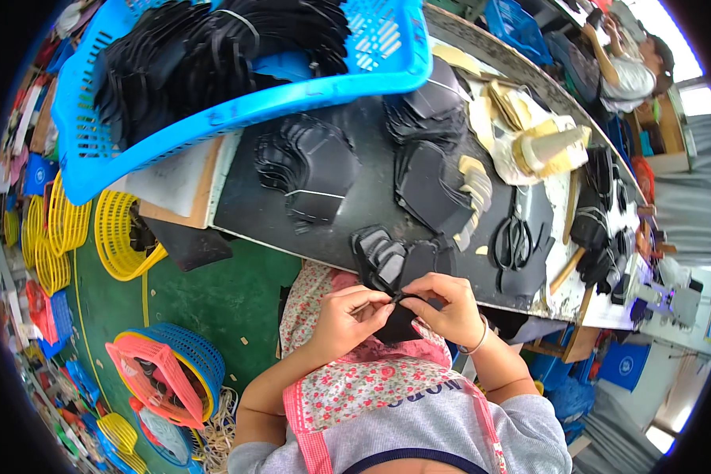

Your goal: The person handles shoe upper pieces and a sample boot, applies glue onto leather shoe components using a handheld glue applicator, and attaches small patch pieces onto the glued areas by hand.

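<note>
Close to my body at the table's near edge, my left hand (351, 322) and my right hand (451, 314) meet with thumbs and forefingers pinched. Between them they grip a small black piece (400, 325), flexible like leather or fabric, part of which hangs below the fingers. Its exact shape is partly hidden by the fingers. Just beyond my fingertips lies a small pile of black pieces with grey patches (383, 257). Farther off are stacks of black cut pieces (434, 189), one bundle (314, 170) tied with a pale band.
A big blue basket (249, 107) full of black pieces overhangs the table's far left. Black-handled scissors (513, 241) lie at right, near a cone (551, 148) on a wrapped bundle. Yellow baskets (118, 245) and a pink basket (154, 379) stand left. Another person (632, 75) sits far right.
</note>
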`<state>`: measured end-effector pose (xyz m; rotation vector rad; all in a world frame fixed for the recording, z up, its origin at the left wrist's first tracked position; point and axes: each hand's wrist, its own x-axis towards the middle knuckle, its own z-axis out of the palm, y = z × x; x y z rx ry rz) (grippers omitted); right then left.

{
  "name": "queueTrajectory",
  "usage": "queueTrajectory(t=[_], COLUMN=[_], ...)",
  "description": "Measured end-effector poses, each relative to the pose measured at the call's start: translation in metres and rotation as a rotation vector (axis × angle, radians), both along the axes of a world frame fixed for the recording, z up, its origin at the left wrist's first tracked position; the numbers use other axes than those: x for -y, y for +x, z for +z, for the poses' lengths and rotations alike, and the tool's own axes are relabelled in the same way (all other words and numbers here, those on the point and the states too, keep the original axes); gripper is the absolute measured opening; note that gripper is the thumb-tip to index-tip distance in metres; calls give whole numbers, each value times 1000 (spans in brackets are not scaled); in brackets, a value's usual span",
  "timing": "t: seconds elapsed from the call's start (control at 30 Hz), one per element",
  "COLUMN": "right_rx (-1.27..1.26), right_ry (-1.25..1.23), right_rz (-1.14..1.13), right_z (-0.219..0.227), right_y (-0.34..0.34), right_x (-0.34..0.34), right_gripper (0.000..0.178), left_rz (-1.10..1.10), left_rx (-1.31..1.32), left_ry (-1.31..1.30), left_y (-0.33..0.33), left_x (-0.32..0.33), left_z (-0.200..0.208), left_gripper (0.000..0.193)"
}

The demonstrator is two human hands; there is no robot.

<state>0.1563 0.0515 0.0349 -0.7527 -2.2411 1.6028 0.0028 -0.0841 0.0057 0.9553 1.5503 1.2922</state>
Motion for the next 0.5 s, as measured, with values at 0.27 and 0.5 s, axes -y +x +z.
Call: queueTrajectory(t=[0.27, 0.5], right_rx=[-39, 59], right_ry=[116, 1070], right_rz=[-262, -793], right_z=[-7, 12], right_y=[34, 68], right_x=[-7, -168], right_gripper=[18, 37], left_rz=[-36, 38], left_rx=[-151, -464], left_ry=[71, 132], left_y=[26, 34], left_x=[-34, -56], left_z=[-4, -25], left_gripper=[15, 16])
